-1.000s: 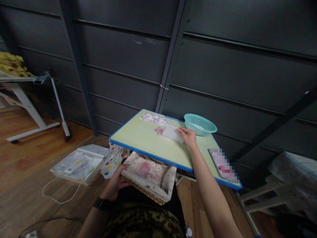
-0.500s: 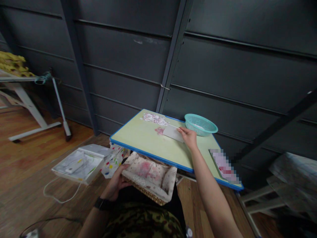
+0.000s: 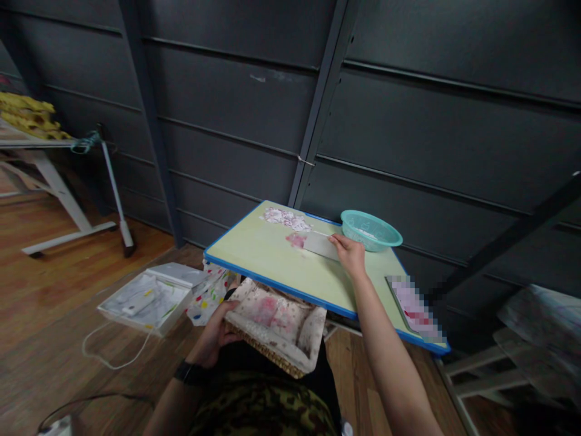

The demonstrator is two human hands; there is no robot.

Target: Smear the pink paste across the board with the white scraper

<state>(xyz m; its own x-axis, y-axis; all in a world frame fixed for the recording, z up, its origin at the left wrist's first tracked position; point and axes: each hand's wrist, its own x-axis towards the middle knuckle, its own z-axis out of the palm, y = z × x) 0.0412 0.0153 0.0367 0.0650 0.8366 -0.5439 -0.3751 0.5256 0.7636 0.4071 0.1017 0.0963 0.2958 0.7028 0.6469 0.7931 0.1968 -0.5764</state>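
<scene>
Right hand (image 3: 350, 254) over blue-edged table (image 3: 263, 257), dark panelled wall (image 3: 231, 139) behind, wooden floor (image 3: 63, 287)

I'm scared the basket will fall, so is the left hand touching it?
Touching. The head view shows the left hand holding the basket: thumb over its rim, fingers against the woven side below.

The yellow table (image 3: 263, 251) with blue edge carries a green basin (image 3: 380, 242), to the left of this basin a whitish heap (image 3: 284, 218) and a pink patch (image 3: 296, 241), and, nearer than the basin, a flat panel (image 3: 412, 307).
</scene>
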